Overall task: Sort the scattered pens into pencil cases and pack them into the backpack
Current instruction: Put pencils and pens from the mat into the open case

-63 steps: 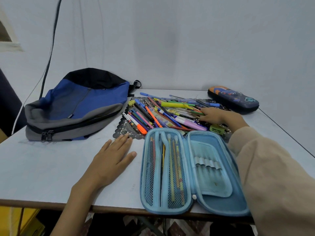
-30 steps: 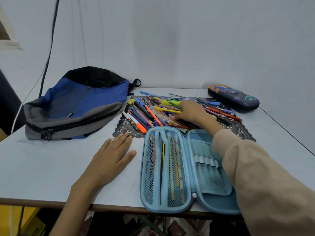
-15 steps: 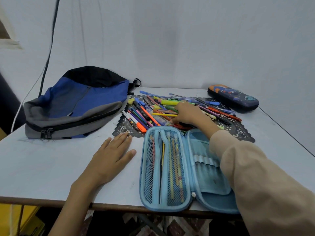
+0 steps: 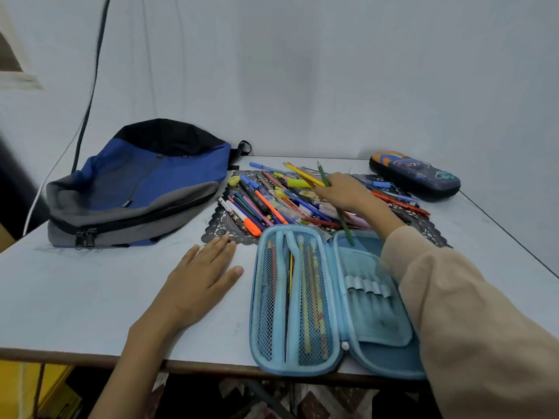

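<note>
Green pencil (image 4: 346,228), pinched by the right hand (image 4: 341,193) with fingers curled, hangs over the pen pile (image 4: 266,204) at twelve o'clock from the open blue case (image 4: 375,322) (the left hand (image 4: 199,282) lies flat, fingers straight, empty). The sorting step is in hand; next the pencil likely needs lowering lengthwise into that case.

Soft, cool, even light fills the scene around the open blue pencil case (image 4: 372,316). Left of the case, the backpack (image 4: 145,182) throws only a weak shadow. Under the table edge (image 4: 90,355) below the case it is dark. Far left of the case the cable (image 4: 90,86) bends from the wide lens; the sleeve (image 4: 484,328) right of it looks soft.
</note>
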`<move>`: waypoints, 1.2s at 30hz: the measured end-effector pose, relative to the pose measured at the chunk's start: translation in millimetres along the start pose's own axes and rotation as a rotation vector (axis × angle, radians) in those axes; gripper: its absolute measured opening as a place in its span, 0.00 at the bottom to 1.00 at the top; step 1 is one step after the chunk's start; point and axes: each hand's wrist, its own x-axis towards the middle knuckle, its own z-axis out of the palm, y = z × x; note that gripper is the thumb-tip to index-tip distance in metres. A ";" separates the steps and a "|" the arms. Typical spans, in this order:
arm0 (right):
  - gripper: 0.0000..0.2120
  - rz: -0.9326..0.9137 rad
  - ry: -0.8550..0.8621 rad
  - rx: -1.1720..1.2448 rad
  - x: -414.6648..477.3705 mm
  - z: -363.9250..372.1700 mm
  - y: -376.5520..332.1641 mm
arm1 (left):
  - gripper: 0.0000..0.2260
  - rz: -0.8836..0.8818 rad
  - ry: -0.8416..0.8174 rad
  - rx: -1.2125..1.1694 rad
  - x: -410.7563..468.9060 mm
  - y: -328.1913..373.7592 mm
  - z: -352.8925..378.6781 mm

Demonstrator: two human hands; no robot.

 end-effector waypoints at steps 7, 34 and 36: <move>0.10 -0.059 -0.028 0.289 -6.5 -7.8 12.7 | 0.49 0.001 -0.013 0.008 -0.7 0.2 -1.0; 0.21 -0.258 -0.024 1.473 -65.1 -25.1 -105.0 | 0.19 -0.366 -0.049 -2.682 54.6 143.7 -56.8; 0.22 -0.286 -0.028 1.409 -70.8 -22.2 -106.6 | 0.17 -0.392 -0.033 -2.713 58.5 154.0 -55.0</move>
